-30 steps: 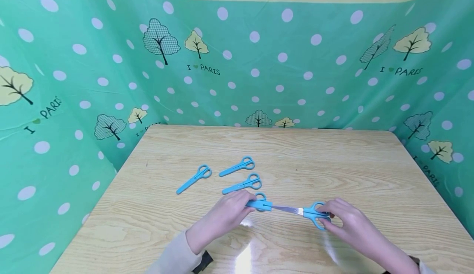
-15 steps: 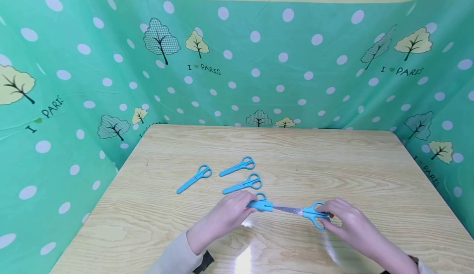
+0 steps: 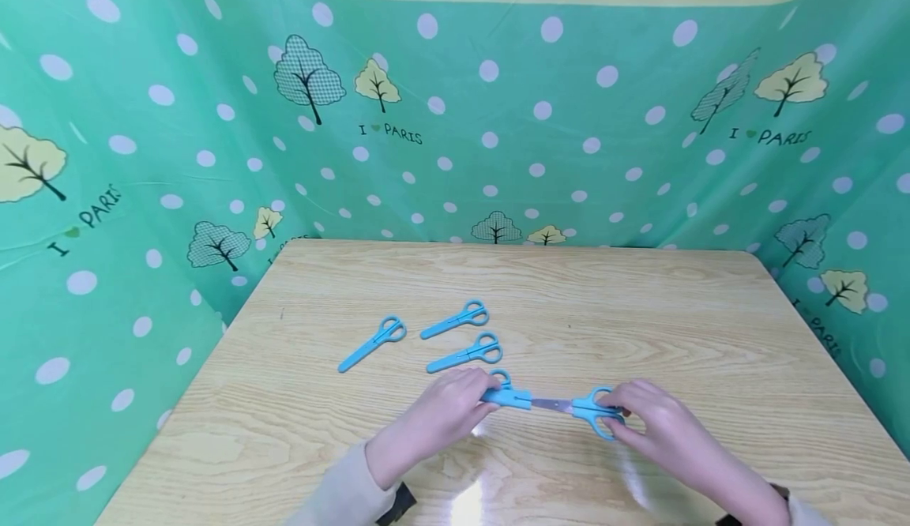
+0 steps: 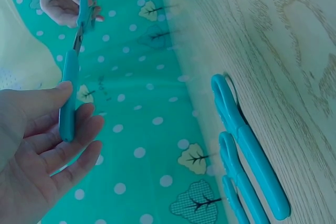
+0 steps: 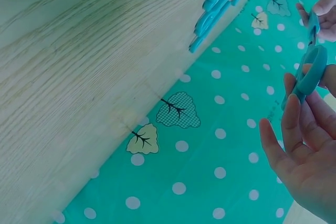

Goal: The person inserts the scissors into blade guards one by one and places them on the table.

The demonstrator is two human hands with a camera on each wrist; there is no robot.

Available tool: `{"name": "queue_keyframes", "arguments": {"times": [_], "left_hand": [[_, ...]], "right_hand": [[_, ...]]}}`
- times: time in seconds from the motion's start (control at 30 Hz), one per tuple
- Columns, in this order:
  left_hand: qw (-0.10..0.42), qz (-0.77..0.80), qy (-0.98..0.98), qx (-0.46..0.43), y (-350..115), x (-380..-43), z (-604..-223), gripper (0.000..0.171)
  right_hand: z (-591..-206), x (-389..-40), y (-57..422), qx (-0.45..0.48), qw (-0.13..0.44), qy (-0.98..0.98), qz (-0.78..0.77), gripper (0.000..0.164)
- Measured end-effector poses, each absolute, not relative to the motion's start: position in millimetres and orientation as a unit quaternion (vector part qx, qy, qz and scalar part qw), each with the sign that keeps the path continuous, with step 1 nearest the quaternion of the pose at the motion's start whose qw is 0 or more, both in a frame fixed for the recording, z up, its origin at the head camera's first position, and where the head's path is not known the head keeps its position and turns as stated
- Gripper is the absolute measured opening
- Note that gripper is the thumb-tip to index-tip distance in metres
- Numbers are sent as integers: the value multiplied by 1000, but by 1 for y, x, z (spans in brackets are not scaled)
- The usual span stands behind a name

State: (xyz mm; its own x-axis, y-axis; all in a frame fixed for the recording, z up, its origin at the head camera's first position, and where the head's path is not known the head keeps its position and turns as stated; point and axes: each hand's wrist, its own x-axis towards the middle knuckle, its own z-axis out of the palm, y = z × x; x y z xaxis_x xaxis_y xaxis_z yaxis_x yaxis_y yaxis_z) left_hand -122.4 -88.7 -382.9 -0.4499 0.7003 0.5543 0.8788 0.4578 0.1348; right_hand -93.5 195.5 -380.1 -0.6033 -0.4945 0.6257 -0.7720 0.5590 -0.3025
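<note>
My left hand (image 3: pixel 444 403) pinches a light blue blade cover (image 3: pixel 515 399) between thumb and fingers; the left wrist view shows the thumb on one side of it. From its mouth a short stretch of metal blade (image 3: pixel 550 404) runs across to the blue handles of a pair of scissors (image 3: pixel 584 407). My right hand (image 3: pixel 657 423) pinches those handles at the finger loops, with the blade tips hidden inside the cover. Just behind the left hand, another blue scissors loop (image 3: pixel 502 376) peeks out, the rest of it covered from the head camera.
Farther back on the wooden table (image 3: pixel 640 305) lie more blue scissors in their covers: one at the left (image 3: pixel 372 344), one pair at the back (image 3: pixel 455 320) and one pair nearer (image 3: pixel 465 353). A green dotted curtain (image 3: pixel 490 147) surrounds the table's back and sides.
The right hand has shifted slightly left and the left hand slightly right. Less blade shows between cover and handles than before. The scissors on the table have not moved.
</note>
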Motion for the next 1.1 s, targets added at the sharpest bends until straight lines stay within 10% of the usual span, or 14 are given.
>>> {"name": "queue_keyframes", "arguments": {"times": [1.1], "left_hand": [[193, -222, -825, -482, -83, -119, -384, 19]], "right_hand": [[-380, -98, 180, 386, 230, -843, 296, 30]]}}
